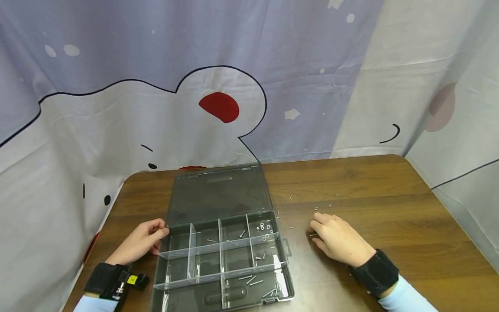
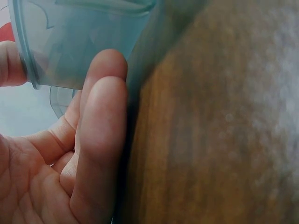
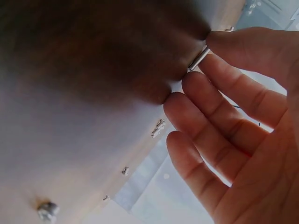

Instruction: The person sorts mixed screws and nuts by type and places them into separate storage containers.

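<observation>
A grey see-through compartment box (image 1: pixel 181 286) lies open, its lid (image 1: pixel 220 190) laid back behind it. My left hand (image 1: pixel 142 240) grips the box's left wall, thumb on one side and fingers on the other; the left wrist view shows the fingers (image 2: pixel 103 116) against the clear plastic. To the right of the box, my right hand (image 1: pixel 337 238) is low over the wooden table, with a small metal screw (image 3: pixel 199 58) between thumb and index finger. The screw's head is hidden. Its other fingers rest on the tabletop.
Several loose screws (image 1: pixel 290 227) lie scattered between the box and my right hand and beyond it. Inside the box are screws (image 1: pixel 256 283) at the front right and small pale rings (image 1: pixel 262 225) at the back right. A patterned curtain (image 1: pixel 296 86) hangs behind the table.
</observation>
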The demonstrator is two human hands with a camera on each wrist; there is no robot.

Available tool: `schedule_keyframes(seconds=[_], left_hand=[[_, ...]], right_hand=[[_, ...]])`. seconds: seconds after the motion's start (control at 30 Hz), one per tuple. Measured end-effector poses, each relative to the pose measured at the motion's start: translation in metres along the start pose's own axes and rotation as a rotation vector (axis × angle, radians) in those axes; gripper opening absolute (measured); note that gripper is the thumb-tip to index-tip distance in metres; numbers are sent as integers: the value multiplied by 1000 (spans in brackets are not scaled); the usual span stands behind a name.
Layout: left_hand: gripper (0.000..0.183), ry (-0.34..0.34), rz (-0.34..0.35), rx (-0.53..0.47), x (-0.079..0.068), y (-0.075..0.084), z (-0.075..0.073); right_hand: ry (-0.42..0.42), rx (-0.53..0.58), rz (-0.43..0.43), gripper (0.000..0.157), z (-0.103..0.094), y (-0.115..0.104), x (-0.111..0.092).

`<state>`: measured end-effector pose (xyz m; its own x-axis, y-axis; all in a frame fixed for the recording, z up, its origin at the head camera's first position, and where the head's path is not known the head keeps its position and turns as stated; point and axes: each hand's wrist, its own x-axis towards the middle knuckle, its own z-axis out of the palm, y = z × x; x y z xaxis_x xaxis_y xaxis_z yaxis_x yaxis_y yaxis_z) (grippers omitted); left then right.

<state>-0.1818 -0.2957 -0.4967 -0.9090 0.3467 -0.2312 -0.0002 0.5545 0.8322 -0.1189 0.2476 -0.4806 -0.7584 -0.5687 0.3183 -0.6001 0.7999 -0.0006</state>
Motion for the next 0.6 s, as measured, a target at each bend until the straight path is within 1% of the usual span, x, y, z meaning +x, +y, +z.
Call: schedule_keyframes(seconds=[0.17,0.3,0.43,0.6], left_hand=[[28,-3,6,7,0,-1,0],[28,-3,9,1,0,-2,0],[29,-3,17,-2,0,-2,0],[29,1,25,-1,-1,-1,0]], right_hand=[[6,-4,21,26,0,-2,1],[12,-11,28,30,0,-2,1],[18,-14,25,33,2,-2,0],[40,-21,3,33,3,-2,1]])
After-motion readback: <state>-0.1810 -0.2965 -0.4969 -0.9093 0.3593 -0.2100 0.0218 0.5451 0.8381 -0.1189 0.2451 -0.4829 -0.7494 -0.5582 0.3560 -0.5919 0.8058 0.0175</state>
